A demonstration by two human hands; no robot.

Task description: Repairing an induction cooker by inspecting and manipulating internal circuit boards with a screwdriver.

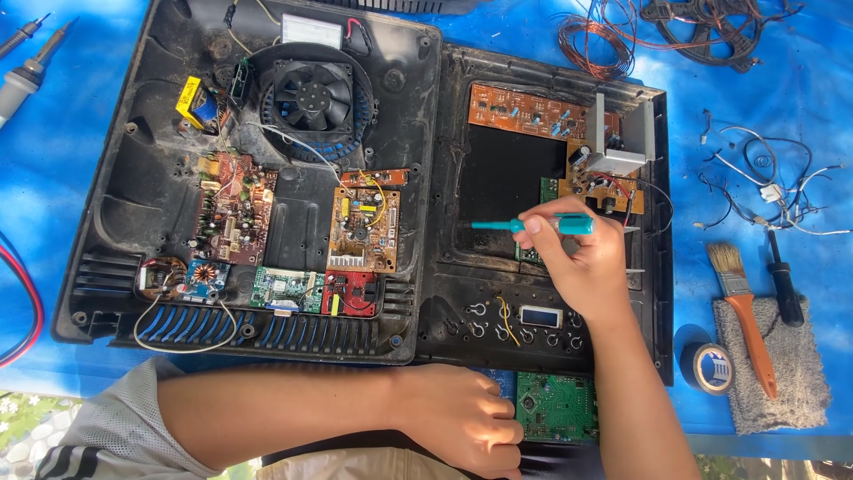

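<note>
My right hand (577, 258) grips a teal screwdriver (498, 226) that lies level, its tip pointing left over the dark inner panel of the right black casing half (462, 160). Just under my fingers peeks a small green board (549, 188). My left hand (475, 418) rests in a loose fist at the casing's near edge, touching a green circuit board (558, 407). The left casing half (133, 178) lies opened out, holding a black fan (312, 94) and several brown and orange circuit boards (362, 229).
An orange-handled paintbrush (745, 311) lies on a grey cloth (782, 373) at the right, beside a tape roll (709, 367) and a black tool (785, 283). Loose wires (773, 187) and copper coils (600, 40) sit at the back right. Meter probes (27, 62) lie at the far left on the blue tabletop (53, 151).
</note>
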